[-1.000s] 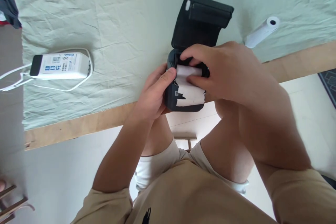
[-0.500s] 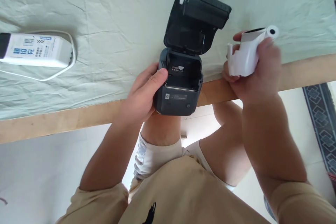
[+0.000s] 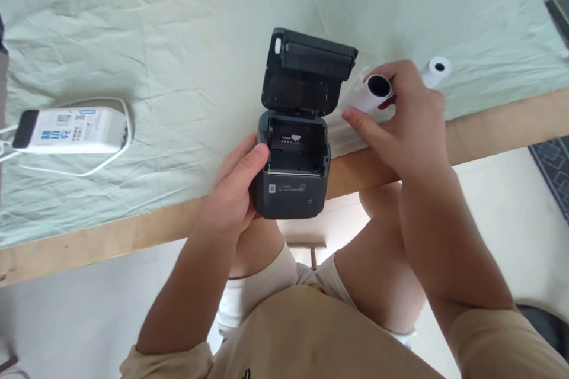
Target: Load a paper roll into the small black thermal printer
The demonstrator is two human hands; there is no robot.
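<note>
A dark label printer (image 3: 288, 195) is held at the table edge by my left hand (image 3: 235, 183), its fingers around the left side and the thumb on the rim. Its lid (image 3: 309, 71) stands raised and the paper bay inside holds no roll. To the right, my right hand (image 3: 413, 115) is closed on a white paper roll (image 3: 362, 95) with a wide dark core, pinched between thumb and fingers. A smaller white paper roll (image 3: 438, 70) with a narrow core rests on the cloth just beyond that hand.
At the left lies a white box-shaped device (image 3: 80, 130) with printed blue characters and a white cable (image 3: 95, 167) looped round it. Pale green cloth (image 3: 200, 71) covers the table, bordered by a wooden edge (image 3: 133, 231). A dark object (image 3: 558, 15) sits at the far right.
My right hand has turned the larger roll and brought it left, closer to the printer. The smaller roll now lies apart from it on the cloth. My left hand still holds the printer.
</note>
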